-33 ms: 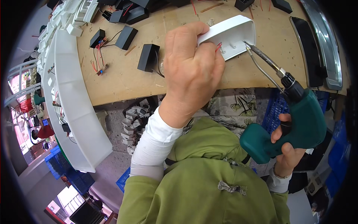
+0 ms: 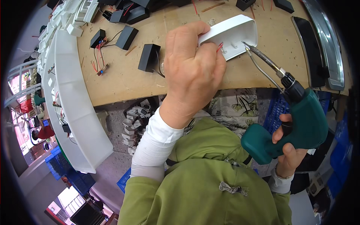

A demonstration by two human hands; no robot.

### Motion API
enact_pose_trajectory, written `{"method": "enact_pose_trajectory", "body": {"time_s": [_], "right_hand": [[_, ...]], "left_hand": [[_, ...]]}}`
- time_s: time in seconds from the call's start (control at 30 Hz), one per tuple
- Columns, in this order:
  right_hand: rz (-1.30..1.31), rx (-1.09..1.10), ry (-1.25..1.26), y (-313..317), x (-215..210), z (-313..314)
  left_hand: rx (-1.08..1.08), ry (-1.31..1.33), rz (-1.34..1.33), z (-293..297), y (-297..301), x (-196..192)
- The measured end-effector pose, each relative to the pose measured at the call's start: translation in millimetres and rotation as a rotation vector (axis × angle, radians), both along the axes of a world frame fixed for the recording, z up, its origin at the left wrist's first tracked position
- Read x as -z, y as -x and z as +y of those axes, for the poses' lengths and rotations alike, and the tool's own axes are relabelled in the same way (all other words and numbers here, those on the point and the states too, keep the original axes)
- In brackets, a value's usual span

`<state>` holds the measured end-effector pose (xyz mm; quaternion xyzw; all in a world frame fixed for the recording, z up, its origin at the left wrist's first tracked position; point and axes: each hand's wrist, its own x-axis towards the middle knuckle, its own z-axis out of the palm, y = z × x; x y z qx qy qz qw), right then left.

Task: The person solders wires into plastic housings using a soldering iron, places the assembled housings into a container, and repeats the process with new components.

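Note:
My left hand [image 2: 195, 67] is closed on a white plastic casing [image 2: 240, 32], held tilted above the bench with its hollow side showing. Red wire ends [image 2: 220, 47] stick out inside it beside my fingers, and small posts stand on its inner face. In my right hand [image 2: 288, 150] is a green pistol-shaped soldering gun [image 2: 309, 120], fingers wrapped round its grip and trigger. Its hot tip and thin solder feed tube [image 2: 262, 71] reach to the casing's inside; whether the tip touches cannot be made out. My left fingertips are partly hidden.
Black boxes with wires [image 2: 149, 57] and a small circuit board [image 2: 103, 69] lie on the brown bench [image 2: 123, 84]. A long white trough [image 2: 75, 101] stands at the left, white casings heaped behind it. Dark and silver trays [image 2: 309, 52] line the right edge. A blue crate [image 2: 277, 110] is below.
The soldering gun's tip has shifted slightly to the left inside the casing. My left hand and the casing stay in place.

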<state>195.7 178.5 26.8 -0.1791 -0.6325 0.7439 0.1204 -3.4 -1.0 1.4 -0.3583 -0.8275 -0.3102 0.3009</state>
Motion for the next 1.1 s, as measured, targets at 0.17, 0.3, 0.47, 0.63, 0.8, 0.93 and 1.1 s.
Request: {"method": "enact_pose_trajectory", "body": {"time_s": [0.17,0.3,0.47,0.63,0.8,0.93,1.1], "right_hand": [[-0.059,-0.02,-0.036,6.2,-3.5,-2.8],[-0.055,-0.02,-0.088,13.3,-5.1,-2.7],[-0.074,-0.027,-0.113,18.9,-9.5,-0.3],[-0.069,-0.048,-0.109,21.3,-9.3,2.6],[-0.08,-0.061,-0.12,24.2,-12.7,3.7],[-0.087,-0.06,-0.142,26.9,-16.0,4.8],[-0.111,-0.078,-0.162,30.5,-19.5,6.0]], "left_hand": [[0.0,0.011,-0.005,-0.5,-0.4,-0.9],[-0.011,0.009,-0.041,-0.5,-1.6,-1.7],[-0.026,-0.03,-0.089,0.9,-2.5,-0.1],[-0.022,0.002,-0.044,0.7,-0.9,0.0],[-0.038,0.026,-0.081,1.1,-1.7,-3.7],[-0.051,0.041,-0.085,2.0,-1.1,-5.6],[-0.056,0.043,-0.088,2.3,-0.7,-6.5]]}}
